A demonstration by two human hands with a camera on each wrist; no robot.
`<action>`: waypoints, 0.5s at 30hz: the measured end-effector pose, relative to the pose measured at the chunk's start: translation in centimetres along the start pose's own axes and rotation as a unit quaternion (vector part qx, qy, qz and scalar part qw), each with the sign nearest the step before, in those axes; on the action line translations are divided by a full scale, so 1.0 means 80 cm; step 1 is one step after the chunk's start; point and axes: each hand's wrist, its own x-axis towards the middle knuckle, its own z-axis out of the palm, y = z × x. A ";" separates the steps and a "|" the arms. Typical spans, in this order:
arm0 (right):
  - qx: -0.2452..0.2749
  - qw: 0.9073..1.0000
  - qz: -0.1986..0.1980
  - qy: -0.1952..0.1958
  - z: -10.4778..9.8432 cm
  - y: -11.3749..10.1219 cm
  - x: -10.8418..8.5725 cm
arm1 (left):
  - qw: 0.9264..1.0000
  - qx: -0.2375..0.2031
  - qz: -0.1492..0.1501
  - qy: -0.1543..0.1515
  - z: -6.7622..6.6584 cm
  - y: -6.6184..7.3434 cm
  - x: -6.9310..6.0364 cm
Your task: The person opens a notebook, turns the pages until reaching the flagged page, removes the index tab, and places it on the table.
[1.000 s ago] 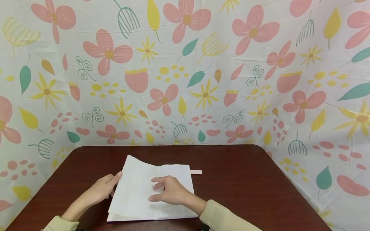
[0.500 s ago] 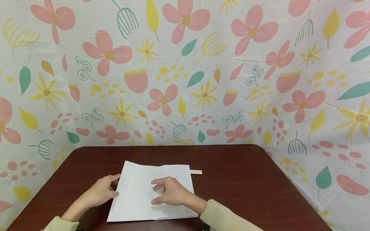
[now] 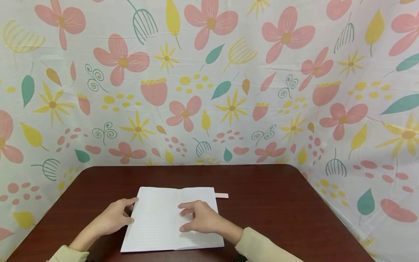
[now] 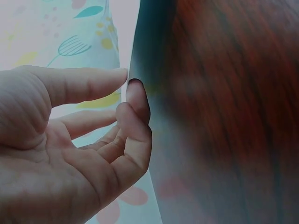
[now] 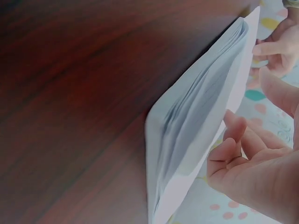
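Note:
An open notebook [image 3: 157, 225] with lined white pages lies on the dark wooden table. At its left edge is my left hand [image 3: 111, 218]; in the left wrist view the thumb and fingers of this hand [image 4: 93, 130] are on either side of a thin page edge [image 4: 124, 86]. My right hand [image 3: 204, 218] is over the right page near the centre fold, fingers loosely bent and apart, holding nothing. The right wrist view shows the notebook's stacked pages [image 5: 201, 116] side-on, with a fingertip of the right hand [image 5: 257, 154] against or close to the top page.
A pale strip [image 3: 222, 195] sticks out from the notebook's right edge near the top. The dark reddish table [image 3: 278, 211] has rounded far corners. A floral-patterned cloth [image 3: 203, 91] hangs behind the table and along both sides.
The raised left page has come down and now lies nearly flat. My right hand has shifted slightly right, past the fold. The left hand's thumb has come to the notebook's left edge.

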 end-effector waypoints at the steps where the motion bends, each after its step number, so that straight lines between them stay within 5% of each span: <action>1: 0.000 1.000 0.000 0.002 -0.002 0.002 -0.002 | 1.000 0.000 -0.003 -0.001 0.000 0.000 0.000; 7: 0.004 1.000 -0.008 0.014 -0.018 0.019 -0.015 | 1.000 -0.007 -0.011 -0.012 -0.002 -0.003 0.001; 15: -0.011 0.999 -0.014 0.034 -0.045 0.043 -0.038 | 0.997 -0.049 0.016 -0.063 -0.011 -0.016 -0.001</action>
